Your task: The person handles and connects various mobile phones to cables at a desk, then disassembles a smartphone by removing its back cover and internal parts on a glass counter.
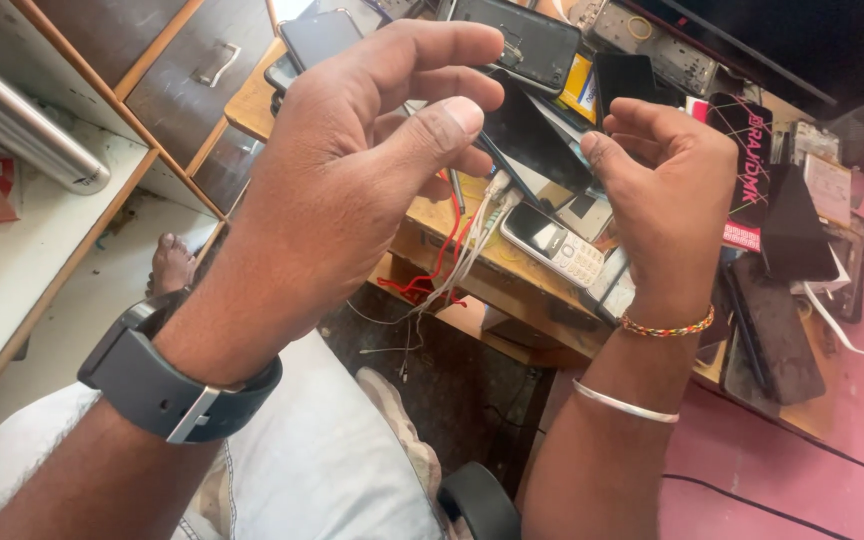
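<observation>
My left hand [352, 170], with a dark watch on the wrist, is raised in front of me, its thumb and fingers pinched on the near edge of a dark flat phone [532, 135]. Across from it, my right hand [667, 180], with a beaded band and a metal bangle on the wrist, curls its fingers around the phone's other edge. The phone is tilted between both hands above the desk. White cables [472, 240] hang just below it.
A small wooden desk [252, 105] is crowded with several phones, a pale keypad phone [555, 247], phone covers and red wires [432, 270]. Drawers [202, 70] and a white shelf [22, 250] stand at left. A pink surface [852, 420] with a black cable lies at right.
</observation>
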